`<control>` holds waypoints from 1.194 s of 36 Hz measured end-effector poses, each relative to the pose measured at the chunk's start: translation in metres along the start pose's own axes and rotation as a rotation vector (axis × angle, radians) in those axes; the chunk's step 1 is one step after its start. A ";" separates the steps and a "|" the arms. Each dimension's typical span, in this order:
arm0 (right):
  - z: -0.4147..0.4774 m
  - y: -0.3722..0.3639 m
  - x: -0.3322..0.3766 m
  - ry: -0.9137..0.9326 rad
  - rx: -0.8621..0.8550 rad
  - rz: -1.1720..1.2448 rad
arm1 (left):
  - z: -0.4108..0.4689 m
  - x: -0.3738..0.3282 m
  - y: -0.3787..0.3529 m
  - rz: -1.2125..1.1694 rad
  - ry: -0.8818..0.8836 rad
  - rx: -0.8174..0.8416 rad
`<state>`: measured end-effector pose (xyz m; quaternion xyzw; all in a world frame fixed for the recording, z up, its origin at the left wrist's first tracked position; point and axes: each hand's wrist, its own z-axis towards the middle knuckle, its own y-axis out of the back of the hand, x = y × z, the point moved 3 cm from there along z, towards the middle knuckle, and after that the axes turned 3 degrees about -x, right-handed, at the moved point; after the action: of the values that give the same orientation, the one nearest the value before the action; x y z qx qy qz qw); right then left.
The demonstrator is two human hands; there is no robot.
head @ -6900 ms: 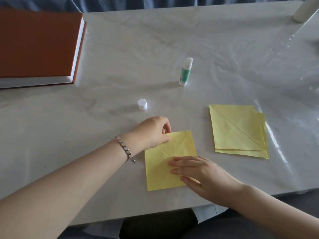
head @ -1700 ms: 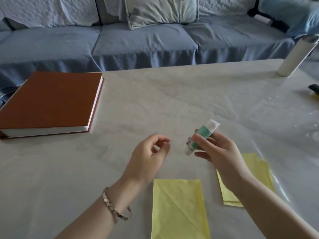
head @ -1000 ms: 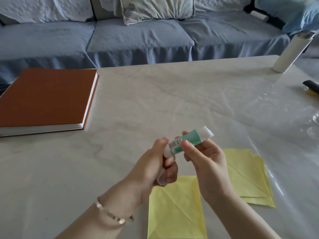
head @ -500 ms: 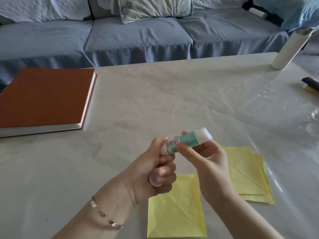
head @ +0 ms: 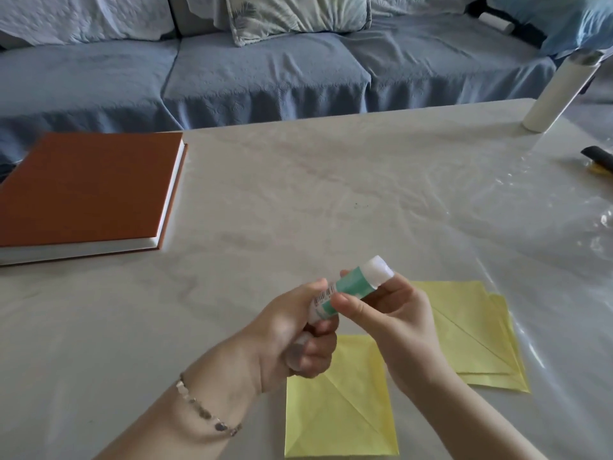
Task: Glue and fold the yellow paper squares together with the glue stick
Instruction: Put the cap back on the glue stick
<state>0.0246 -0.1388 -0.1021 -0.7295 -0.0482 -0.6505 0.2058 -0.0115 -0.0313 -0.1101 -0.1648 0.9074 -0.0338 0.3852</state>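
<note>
1. Orange-brown hardcover book [head: 89,194], left mid-frame: lies flat, well apart from the work. My guess is it's parked out of glue range.
2. Left hand [head: 295,330], lower centre, metal link bracelet [head: 205,413] at the wrist: fingers curled round the bottom end of the stick. A pale rounded thing shows under the curled fingers. It may be the cap, can't tell.
3. Green-and-white plastic glue stick [head: 351,287], centre: in the air between both hands, tilted, white end pointing up-right. It isn't touching any paper.
4. Right hand [head: 391,320]: thumb and fingers pinch the green barrel. The two-handed grip reads as twisting the base to feed glue, so no glue is going on yet.
5. Single yellow paper square [head: 338,410], lower centre: flat, diagonal crease, directly below the hands. Likely staged as the next piece to glue.
6. Stack of yellow paper squares [head: 471,330], lower right: edges slightly offset, near the single one, and the right forearm hides the gap. Supply pile within easy reach.
7. Surface: pale marble-look table [head: 298,194]. Wrinkled clear plastic film [head: 564,244] glares on its right side.
8. Room: blue fabric-covered sofa [head: 265,71] across the top, with a pale patterned cushion [head: 292,14]. White cylinder [head: 560,91] stands at the table's upper-right corner. Dark object [head: 597,159] at the right edge is cropped, so no ID.
</note>
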 end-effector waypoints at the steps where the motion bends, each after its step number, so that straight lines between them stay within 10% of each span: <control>1: 0.000 -0.001 0.001 -0.002 0.000 0.002 | 0.000 -0.001 0.002 0.041 -0.094 -0.063; 5: -0.001 -0.005 -0.002 -0.126 -0.136 0.123 | -0.008 -0.002 0.006 0.751 -0.910 -0.540; 8: -0.003 -0.009 -0.008 -0.210 -0.184 0.112 | -0.006 0.008 0.012 0.923 -1.131 -0.666; 11: -0.005 -0.012 -0.006 -0.164 -0.138 0.131 | -0.006 0.006 0.008 0.480 -0.833 -0.521; 14: -0.001 -0.006 -0.003 -0.009 -0.078 0.027 | 0.002 0.010 0.000 0.012 -0.110 -0.069; 17: -0.001 0.000 -0.006 0.062 -0.060 -0.099 | 0.001 0.006 0.000 -0.089 0.076 0.045; 22: -0.003 -0.008 -0.004 -0.045 -0.115 0.034 | -0.006 0.003 0.005 0.600 -0.860 -0.494; 25: -0.006 -0.010 -0.009 -0.138 -0.146 0.133 | -0.002 0.011 0.013 0.857 -1.123 -0.617; 34: -0.002 0.000 -0.012 0.045 0.001 -0.065 | 0.004 0.009 0.002 -0.134 0.101 0.058; 40: -0.002 -0.003 -0.017 -0.179 -0.150 0.130 | -0.002 0.003 0.012 0.804 -0.942 -0.614; 43: -0.005 -0.004 -0.023 -0.247 -0.167 0.134 | 0.000 0.013 0.014 0.856 -1.047 -0.636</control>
<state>0.0152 -0.1320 -0.1226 -0.8202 0.0300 -0.5422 0.1799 -0.0238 -0.0219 -0.1214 0.1047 0.5560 0.4662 0.6801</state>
